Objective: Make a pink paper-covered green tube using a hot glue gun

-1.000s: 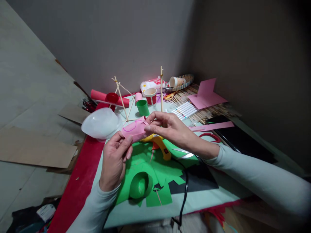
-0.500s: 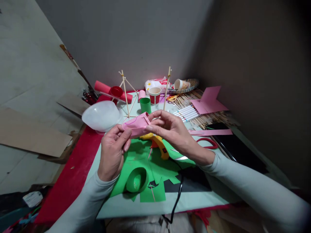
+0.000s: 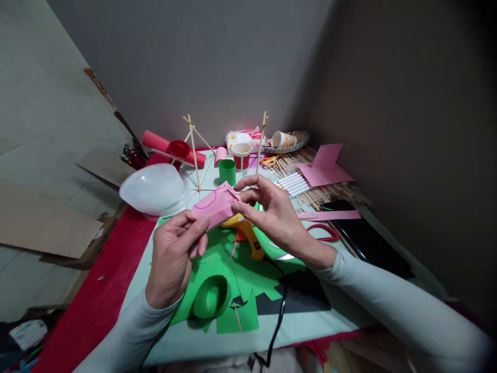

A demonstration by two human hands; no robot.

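Note:
A folded piece of pink paper (image 3: 215, 203) with a purple curved line on it is held up over the table between my two hands. My left hand (image 3: 174, 248) pinches its lower left end between thumb and fingers. The fingertips of my right hand (image 3: 272, 207) grip its right end, where the edge is bent over. Below the paper lies a yellow hot glue gun (image 3: 250, 238) on green paper sheets (image 3: 213, 248). A curved green paper piece (image 3: 212, 297) rests nearer to me.
Scissors with red handles (image 3: 326, 233) lie right of my right hand, beside a black flat device (image 3: 361, 238). A stick frame (image 3: 196, 155), green cup (image 3: 227, 172), white markers (image 3: 293, 184) and clear plastic bowl (image 3: 153, 189) stand farther back. A black cord (image 3: 282, 305) crosses the front edge.
The pink paper has tilted, so more of its face with the purple line shows. Both hands keep their hold. The whole view has shifted slightly.

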